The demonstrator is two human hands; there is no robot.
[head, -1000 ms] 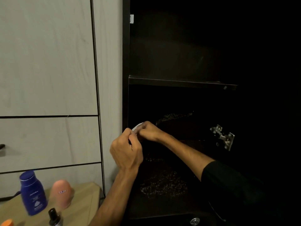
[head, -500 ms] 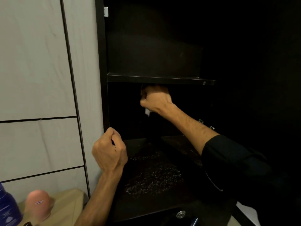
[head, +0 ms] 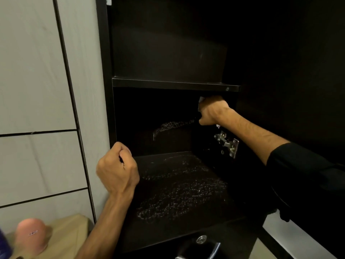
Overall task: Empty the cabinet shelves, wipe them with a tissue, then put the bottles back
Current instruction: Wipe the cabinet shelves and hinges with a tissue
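Tissue [head: 200, 101], bunched in the right hand [head: 212, 113], pressed high at the cabinet's right rear corner, just beneath the upper shelf [head: 173, 84]. Left hand [head: 116, 170] fisted, holding nothing visible, at the lower shelf's [head: 177, 193] front left edge. Risk: thin tissue could snag the hinge [head: 226, 143] below and tear.

A black long sleeve [head: 298, 176] was worn pushed up on the right forearm, while the left forearm [head: 100, 227] was left bare, no sleeve seen.
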